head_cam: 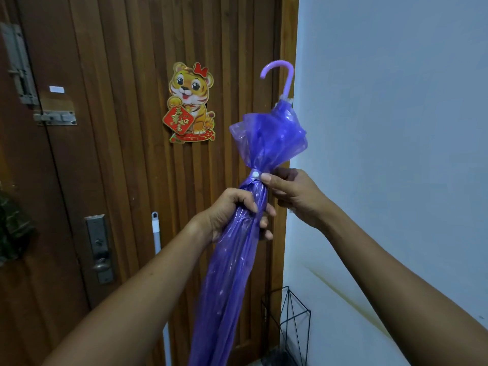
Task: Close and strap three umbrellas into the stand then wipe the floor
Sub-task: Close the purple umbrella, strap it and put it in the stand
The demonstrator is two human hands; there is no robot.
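Observation:
A closed purple translucent umbrella (232, 265) stands upright before me, its pale hooked handle (284, 72) at the top. A strap with a white snap button (255, 174) cinches the canopy below the flared upper part. My left hand (235, 215) grips the bundled canopy just under the strap. My right hand (293, 192) pinches the strap beside the button, thumb tip touching it. The black wire umbrella stand (293, 323) sits low on the floor at the right, against the wall.
A brown wooden door (118, 154) with a tiger sticker (191, 101), a bolt and a handle lock fills the left. A white mop handle (156, 233) leans on the door. The pale wall (396, 128) is at the right.

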